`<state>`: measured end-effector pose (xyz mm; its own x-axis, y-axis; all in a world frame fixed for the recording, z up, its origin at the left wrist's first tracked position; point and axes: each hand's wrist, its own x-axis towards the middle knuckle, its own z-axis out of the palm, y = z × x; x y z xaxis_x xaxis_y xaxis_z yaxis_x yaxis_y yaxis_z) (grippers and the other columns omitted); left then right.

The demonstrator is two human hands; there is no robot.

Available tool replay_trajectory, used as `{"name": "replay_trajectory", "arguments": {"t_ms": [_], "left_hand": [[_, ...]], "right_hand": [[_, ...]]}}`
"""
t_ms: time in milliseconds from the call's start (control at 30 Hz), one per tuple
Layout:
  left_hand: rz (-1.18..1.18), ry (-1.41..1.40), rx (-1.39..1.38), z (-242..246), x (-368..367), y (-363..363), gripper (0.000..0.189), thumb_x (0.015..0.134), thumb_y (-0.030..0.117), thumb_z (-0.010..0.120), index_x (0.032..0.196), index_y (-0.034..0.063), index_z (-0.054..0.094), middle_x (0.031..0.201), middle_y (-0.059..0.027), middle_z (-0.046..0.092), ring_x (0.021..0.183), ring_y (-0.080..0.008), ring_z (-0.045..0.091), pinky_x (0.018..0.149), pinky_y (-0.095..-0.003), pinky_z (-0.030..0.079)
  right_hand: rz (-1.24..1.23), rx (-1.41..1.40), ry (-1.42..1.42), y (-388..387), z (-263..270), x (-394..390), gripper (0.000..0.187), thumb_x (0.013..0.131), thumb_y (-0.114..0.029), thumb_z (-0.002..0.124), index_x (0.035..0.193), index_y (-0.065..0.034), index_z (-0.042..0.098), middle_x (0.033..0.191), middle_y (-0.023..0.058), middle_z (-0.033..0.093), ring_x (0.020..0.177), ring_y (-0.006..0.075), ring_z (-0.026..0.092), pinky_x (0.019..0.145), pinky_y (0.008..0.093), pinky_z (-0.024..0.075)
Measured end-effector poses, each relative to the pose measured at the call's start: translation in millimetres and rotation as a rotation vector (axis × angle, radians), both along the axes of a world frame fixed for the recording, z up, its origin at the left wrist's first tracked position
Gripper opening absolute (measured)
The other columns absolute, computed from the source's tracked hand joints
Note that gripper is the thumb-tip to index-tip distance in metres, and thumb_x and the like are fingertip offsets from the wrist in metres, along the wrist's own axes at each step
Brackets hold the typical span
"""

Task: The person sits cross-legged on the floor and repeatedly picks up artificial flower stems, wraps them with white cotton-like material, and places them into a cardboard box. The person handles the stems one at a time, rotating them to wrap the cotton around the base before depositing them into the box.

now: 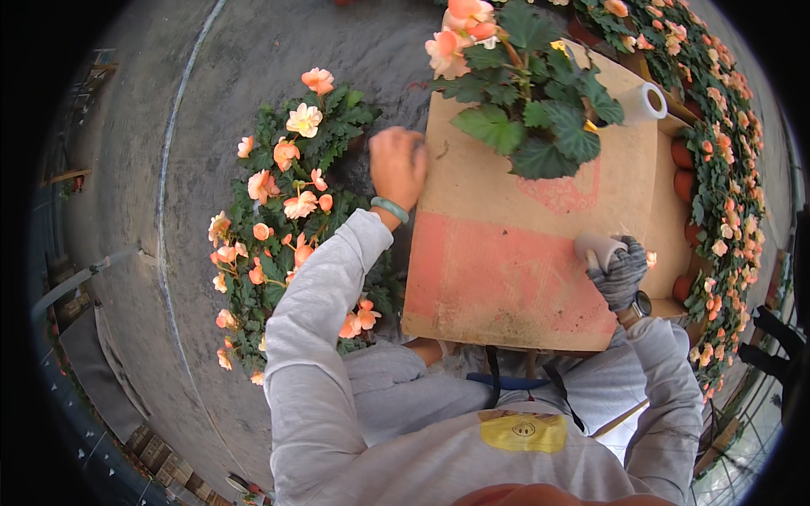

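My left hand [397, 166], bare and with a jade-coloured bangle at the wrist, is at the left edge of a cardboard box [506, 278]; it is blurred, and whether it holds anything does not show. My right hand [615, 269], in a grey knitted glove with a watch at the wrist, is closed around a pale cylindrical roll [598, 248] over the box's right side. A begonia plant [528, 107] with peach flowers and dark green leaves stands on the far part of the box.
A white roll of film [644, 101] lies at the box's far right. Peach begonias [285, 209] stand on the grey ground left of the box. More begonias [728, 209] in terracotta-coloured pots [683, 185] line the right side.
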<state>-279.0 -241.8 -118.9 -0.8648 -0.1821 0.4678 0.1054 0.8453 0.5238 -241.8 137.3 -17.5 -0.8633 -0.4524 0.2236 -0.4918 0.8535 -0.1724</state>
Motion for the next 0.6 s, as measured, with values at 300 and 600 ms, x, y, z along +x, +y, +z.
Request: {"name": "replay_trajectory", "arguments": {"t_ms": [300,600], "left_hand": [[-0.096,-0.176,0.215,67.8,-15.3,85.7,0.033,0.074,0.014,0.062,0.099,0.0015,0.045,0.091,-0.0171,0.057,0.079,-0.0364,0.055,0.066,-0.0436,0.044],[-0.125,-0.143,-0.106,86.9,-25.4,78.1,0.031,0.068,0.017,0.067,0.096,0.0076,0.058,0.1,-0.0177,0.054,0.08,-0.0379,0.055,0.067,-0.0444,0.046]], "right_hand": [[0.015,-0.026,0.088,0.9,-7.7,1.2,0.028,0.064,-0.031,0.07,0.077,-0.0064,0.064,0.079,0.0182,0.059,0.071,0.0333,0.056,0.066,0.0417,0.0442],[-0.039,0.116,0.042,3.1,-24.1,-2.8,0.035,0.068,-0.04,0.059,0.067,-0.005,0.061,0.09,0.0238,0.06,0.075,0.0348,0.056,0.068,0.0442,0.0441]]}}
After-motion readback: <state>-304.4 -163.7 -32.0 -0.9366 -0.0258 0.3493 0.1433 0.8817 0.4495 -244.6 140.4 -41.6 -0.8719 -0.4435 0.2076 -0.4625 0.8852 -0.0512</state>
